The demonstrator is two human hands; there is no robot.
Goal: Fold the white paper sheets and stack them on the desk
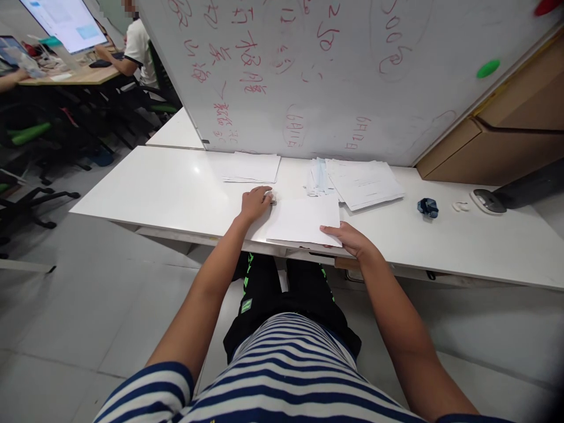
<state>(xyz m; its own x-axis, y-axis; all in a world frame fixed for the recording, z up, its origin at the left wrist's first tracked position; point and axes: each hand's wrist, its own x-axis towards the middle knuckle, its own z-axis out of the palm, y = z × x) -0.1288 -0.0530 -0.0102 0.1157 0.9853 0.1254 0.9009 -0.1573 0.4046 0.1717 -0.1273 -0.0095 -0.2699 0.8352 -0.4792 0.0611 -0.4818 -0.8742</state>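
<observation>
A blank sheet of white paper [304, 217] lies at the front edge of the white desk, directly before me. My right hand [350, 238] pinches its lower right corner, thumb on top and fingers underneath. At the paper's upper left corner is my left hand [255, 204], its fingers curled together around a small pale thing [274, 198] too small to make out. Behind that hand sits a stack of white papers [253, 167]. Beyond the held sheet, narrow pale blue and white slips [319, 176] lie partly beneath a larger fanned stack of papers [365, 182].
A whiteboard [282, 76] with red writing stands along the desk's back. Cardboard boxes [493, 147] rise at the right. A dark blue object [427, 207], a small white item [460, 206] and a computer mouse [488, 201] lie rightward. Another person [143, 53] sits at the far left.
</observation>
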